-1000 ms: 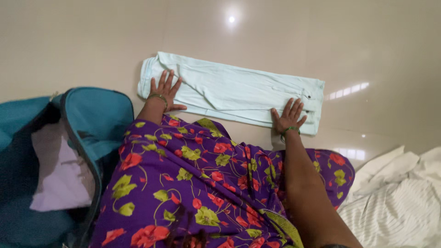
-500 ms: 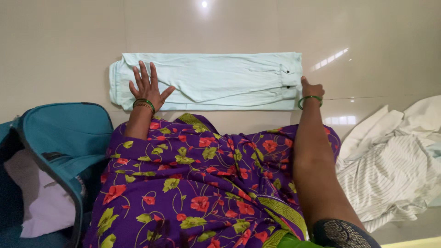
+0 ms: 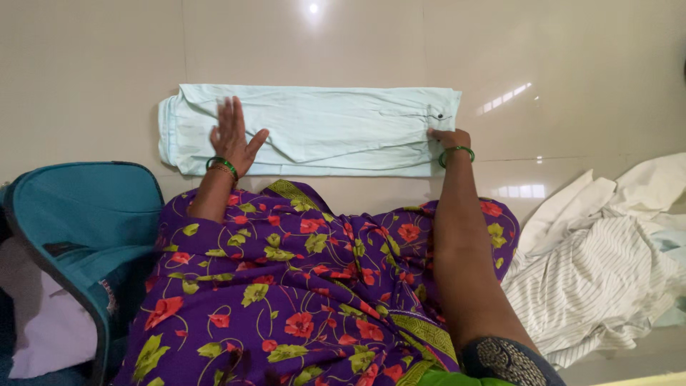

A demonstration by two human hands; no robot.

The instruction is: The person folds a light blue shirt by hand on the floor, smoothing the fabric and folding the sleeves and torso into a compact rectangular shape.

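Head view: pale mint trousers [image 3: 321, 129], folded into a long strip, flat on the cream tiled floor [image 3: 107, 64] just beyond the purple floral lap [image 3: 300, 271]. Left hand [image 3: 232, 139] spread flat, fingers released, pressing the strip's left part. Right hand [image 3: 449, 137] curled, pinching the waistband end beside the button. Likely the fold-in-half step: calls for lifting that end across while pinning the other. Teal suitcase [image 3: 86, 214] left of the trousers, striped white cloth [image 3: 600, 279] right.
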